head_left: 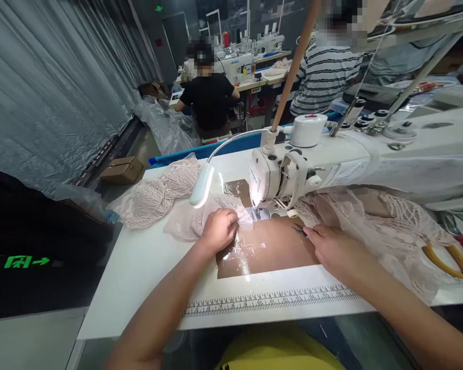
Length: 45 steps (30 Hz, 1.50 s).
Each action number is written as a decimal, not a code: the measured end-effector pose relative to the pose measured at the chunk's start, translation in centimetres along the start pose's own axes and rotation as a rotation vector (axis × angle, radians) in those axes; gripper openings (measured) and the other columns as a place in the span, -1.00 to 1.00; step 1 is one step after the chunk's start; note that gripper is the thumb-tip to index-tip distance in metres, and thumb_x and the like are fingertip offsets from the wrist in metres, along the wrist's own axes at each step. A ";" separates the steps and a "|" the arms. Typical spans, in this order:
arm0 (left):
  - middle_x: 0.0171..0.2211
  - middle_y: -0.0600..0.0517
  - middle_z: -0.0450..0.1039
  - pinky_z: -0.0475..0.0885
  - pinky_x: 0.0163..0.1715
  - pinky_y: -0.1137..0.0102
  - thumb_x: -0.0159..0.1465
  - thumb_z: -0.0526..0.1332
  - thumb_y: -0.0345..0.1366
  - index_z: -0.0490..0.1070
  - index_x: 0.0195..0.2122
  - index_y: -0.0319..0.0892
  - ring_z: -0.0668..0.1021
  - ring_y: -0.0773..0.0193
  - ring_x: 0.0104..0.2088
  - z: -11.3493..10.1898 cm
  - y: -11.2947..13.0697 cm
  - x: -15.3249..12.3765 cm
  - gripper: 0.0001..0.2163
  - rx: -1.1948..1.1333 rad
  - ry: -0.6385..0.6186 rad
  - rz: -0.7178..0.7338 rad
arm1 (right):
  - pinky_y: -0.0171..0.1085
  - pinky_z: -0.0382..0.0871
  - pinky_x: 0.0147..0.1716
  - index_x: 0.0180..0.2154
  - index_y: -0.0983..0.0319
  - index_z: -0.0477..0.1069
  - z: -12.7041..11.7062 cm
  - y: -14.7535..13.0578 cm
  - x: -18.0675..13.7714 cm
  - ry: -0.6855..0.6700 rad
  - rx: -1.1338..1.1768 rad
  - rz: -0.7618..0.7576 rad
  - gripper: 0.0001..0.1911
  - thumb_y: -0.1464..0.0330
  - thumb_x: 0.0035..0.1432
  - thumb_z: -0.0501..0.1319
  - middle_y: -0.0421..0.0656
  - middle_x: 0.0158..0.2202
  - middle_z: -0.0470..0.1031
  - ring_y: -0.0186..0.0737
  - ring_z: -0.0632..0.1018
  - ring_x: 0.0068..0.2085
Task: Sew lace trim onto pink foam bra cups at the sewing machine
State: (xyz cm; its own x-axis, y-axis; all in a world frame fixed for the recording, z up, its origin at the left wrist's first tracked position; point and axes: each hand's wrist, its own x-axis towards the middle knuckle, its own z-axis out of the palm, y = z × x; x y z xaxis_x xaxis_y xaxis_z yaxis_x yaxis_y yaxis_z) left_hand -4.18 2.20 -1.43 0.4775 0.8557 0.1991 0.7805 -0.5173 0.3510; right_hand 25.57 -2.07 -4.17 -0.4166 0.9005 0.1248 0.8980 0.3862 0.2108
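My left hand (219,230) is closed in a pinch on the edge of a sheer pale pink fabric (191,220), just left of the needle area of a white sewing machine (270,172). In my right hand (337,252) is a small dark pair of thread snips (299,229), its tips pointing left toward the machine. Both hands are over a brown sheet (272,244) taped to the white table (146,288). A small lamp (201,189) on a bendy neck hangs above the fabric.
Bunched lace fabric (158,195) lies at the table's left; more lace (393,231) is heaped on the right, near orange-handled scissors (449,261). A printed ruler (262,303) runs along the front edge. Beyond, one person in black (210,100) and another in stripes (327,72) sit near other machines.
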 end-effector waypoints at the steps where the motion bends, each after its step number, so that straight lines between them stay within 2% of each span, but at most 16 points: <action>1: -0.22 -0.02 0.54 0.43 -0.12 0.31 0.25 0.08 -0.43 0.49 -0.26 -0.17 0.53 0.20 -0.18 -0.6 0.5 -0.5 -0.81 -0.068 -0.056 0.039 | -0.21 0.36 -0.37 -0.08 0.35 0.46 0.2 0.1 0.0 0.017 -0.003 -0.010 -0.57 0.65 0.05 0.01 0.02 -0.25 0.52 -0.09 0.52 -0.32; 5: -0.11 -0.01 0.53 0.40 -0.02 0.37 0.25 0.11 -0.42 0.50 -0.20 -0.15 0.51 0.25 -0.07 -2.1 3.9 -3.0 -0.81 -0.390 -0.341 0.250 | -0.19 0.35 -0.36 -0.07 0.38 0.44 0.1 0.3 0.2 0.058 0.041 -0.028 -0.61 0.62 0.10 0.01 0.03 -0.29 0.52 -0.07 0.51 -0.33; 9: -0.05 -0.04 0.49 0.36 0.05 0.31 0.23 0.19 -0.37 0.49 -0.13 -0.13 0.48 0.20 -0.01 -2.5 6.5 -4.7 -0.79 -0.451 -0.438 0.269 | -0.18 0.32 -0.34 -0.24 0.34 0.48 -0.6 0.4 0.4 0.043 0.093 -0.002 -0.70 0.46 0.26 -0.03 0.03 -0.35 0.51 -0.04 0.51 -0.30; 12: 0.00 -0.07 0.44 0.36 0.08 0.29 0.22 0.22 -0.29 0.44 -0.03 -0.13 0.45 0.18 0.04 -2.6 5.9 -4.4 -0.71 -0.509 -0.346 0.173 | -0.19 0.32 -0.36 -0.33 0.28 0.47 -0.9 0.6 0.0 0.114 0.184 0.033 -0.68 0.41 0.29 -0.04 -0.01 -0.35 0.54 -0.05 0.53 -0.29; 14: 0.06 -0.10 0.40 0.31 0.13 0.24 0.20 0.25 -0.23 0.42 0.01 -0.15 0.40 0.14 0.10 -2.5 4.7 -3.3 -0.66 -0.509 -0.197 0.049 | -0.20 0.35 -0.34 -0.26 0.28 0.46 -1.0 0.8 -0.4 0.223 0.293 -0.015 -0.70 0.39 0.30 -0.04 -0.04 -0.30 0.57 -0.08 0.54 -0.26; 16: 0.13 -0.14 0.33 0.27 0.17 0.17 0.12 0.31 -0.14 0.38 0.05 -0.18 0.35 0.05 0.15 -2.1 3.2 -1.7 -0.53 -0.484 -0.115 -0.094 | -0.21 0.37 -0.27 -0.20 0.27 0.44 -1.3 0.8 -0.9 0.308 0.410 -0.098 -0.72 0.37 0.31 -0.03 -0.06 -0.28 0.58 -0.12 0.55 -0.23; 18: 0.14 -0.17 0.32 0.29 0.13 0.15 0.04 0.36 -0.11 0.33 0.11 -0.22 0.38 0.01 0.13 -1.5 2.1 0.0 -0.39 -0.519 -0.178 -0.196 | -0.20 0.38 -0.20 -0.14 0.24 0.43 -1.8 0.6 -1.3 0.339 0.505 -0.153 -0.75 0.37 0.30 0.00 -0.08 -0.27 0.58 -0.14 0.55 -0.21; 20: 0.00 -0.15 0.44 0.37 0.03 0.20 0.04 0.36 -0.14 0.30 0.13 -0.24 0.50 0.07 -0.02 -0.9 1.5 1.5 -0.37 -0.608 -0.314 -0.236 | -0.20 0.39 -0.17 -0.07 0.22 0.40 -2.3 0.0 -1.5 0.341 0.573 -0.180 -0.75 0.39 0.29 0.01 -0.09 -0.23 0.58 -0.15 0.55 -0.16; 22: -0.25 -0.03 0.51 0.44 -0.17 0.30 0.08 0.33 -0.17 0.32 0.12 -0.24 0.54 0.20 -0.26 -0.6 1.4 2.3 -0.43 -0.672 -0.410 -0.265 | -0.23 0.42 -0.19 0.00 0.22 0.36 -2.7 -0.6 -1.4 0.312 0.623 -0.203 -0.70 0.41 0.29 -0.01 -0.08 -0.16 0.57 -0.16 0.56 -0.12; 24: -0.42 0.06 0.46 0.40 -0.36 0.41 0.10 0.31 -0.16 0.39 0.03 -0.24 0.49 0.31 -0.42 -0.4 1.6 2.5 -0.52 -0.706 -0.456 -0.290 | -0.26 0.45 -0.21 0.05 0.25 0.33 -2.9 -1.2 -1.0 0.245 0.680 -0.215 -0.65 0.41 0.29 -0.04 -0.06 -0.11 0.56 -0.17 0.56 -0.10; 28: -0.48 0.05 0.42 0.29 -0.52 0.52 0.04 0.36 -0.11 0.50 -0.32 -0.30 0.43 0.37 -0.48 -0.3 2.0 1.4 -0.67 -0.905 -0.485 -0.328 | -0.20 0.46 -0.16 0.03 0.25 0.38 -3.1 -2.0 0.1 0.090 0.854 -0.165 -0.61 0.31 0.30 -0.08 -0.06 -0.07 0.54 -0.11 0.55 -0.07; 33: -0.48 0.02 0.46 0.31 -0.50 0.51 0.02 0.40 -0.12 0.50 -0.40 -0.29 0.44 0.37 -0.49 0.0 2.4 -0.6 -0.70 -1.104 -0.404 -0.386 | -0.12 0.39 -0.03 0.05 0.21 0.41 -3.3 -2.5 1.5 -0.059 1.062 -0.071 -0.49 0.11 0.29 -0.09 -0.10 0.03 0.48 -0.02 0.48 0.05; 36: -0.42 -0.01 0.52 0.37 -0.40 0.47 0.04 0.40 -0.15 0.54 -0.35 -0.29 0.50 0.32 -0.42 0.2 2.8 -1.3 -0.72 -1.149 -0.357 -0.374 | -0.10 0.35 0.02 0.03 0.19 0.45 -3.4 -2.8 2.0 -0.120 1.133 -0.052 -0.53 0.10 0.25 0.02 -0.11 0.02 0.49 0.00 0.47 0.06; 40: -0.22 -0.10 0.57 0.41 -0.16 0.40 0.09 0.37 -0.18 0.57 -0.22 -0.26 0.56 0.19 -0.21 0.3 3.3 -1.6 -0.71 -1.221 -0.346 -0.349 | -0.11 0.34 0.01 -0.01 0.20 0.46 -3.5 -3.1 2.2 -0.184 1.254 -0.026 -0.55 0.10 0.18 0.13 -0.08 -0.01 0.51 0.00 0.48 0.02; 45: -0.23 -0.11 0.59 0.43 -0.15 0.38 0.09 0.37 -0.16 0.59 -0.25 -0.25 0.58 0.13 -0.17 0.2 3.7 -1.6 -0.72 -1.293 -0.354 -0.373 | -0.18 0.39 -0.09 -0.08 0.20 0.43 -3.5 -3.5 2.6 -0.214 1.356 -0.031 -0.63 0.13 0.17 0.14 -0.09 -0.10 0.52 -0.10 0.52 -0.09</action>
State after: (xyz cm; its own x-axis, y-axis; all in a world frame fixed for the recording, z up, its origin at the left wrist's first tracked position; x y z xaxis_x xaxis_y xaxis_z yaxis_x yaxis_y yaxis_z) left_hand -1.96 -1.09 -0.61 0.5530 0.7904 -0.2635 0.0532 0.2821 0.9579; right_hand 20.86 -1.82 -1.18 -0.5203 0.8531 -0.0391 0.3740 0.1865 -0.9085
